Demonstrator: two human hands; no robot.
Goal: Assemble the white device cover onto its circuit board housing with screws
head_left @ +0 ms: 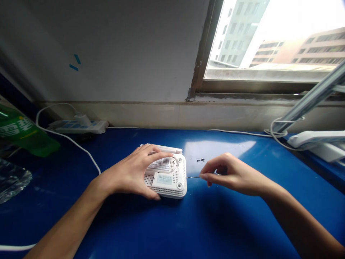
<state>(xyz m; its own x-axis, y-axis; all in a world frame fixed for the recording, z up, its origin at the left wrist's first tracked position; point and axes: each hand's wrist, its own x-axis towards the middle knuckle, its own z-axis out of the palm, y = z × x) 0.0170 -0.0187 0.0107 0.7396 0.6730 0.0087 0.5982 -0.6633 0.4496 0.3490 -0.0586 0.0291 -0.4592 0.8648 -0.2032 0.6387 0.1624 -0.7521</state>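
A white router (165, 180) lies on the blue table with its labelled, vented underside facing up. Its antenna (172, 149) is folded along the far edge. My left hand (132, 172) grips the router from the left, thumb on the near side and fingers over the top. In my right hand (229, 172), a thin screwdriver (192, 177) is pinched between thumb and fingers, its handle mostly hidden by the hand. The metal shaft points left, with its tip at the router's right edge. Several small dark screws (202, 160) lie just beyond my right hand.
A power strip (94, 126) with a plugged-in white cable (78, 144) sits back left, beside a green bottle (24, 131). Clear crumpled plastic (14, 180) lies at left. A metal post (309, 95) and a white object (318, 140) stand at right. Wall and window close off the back.
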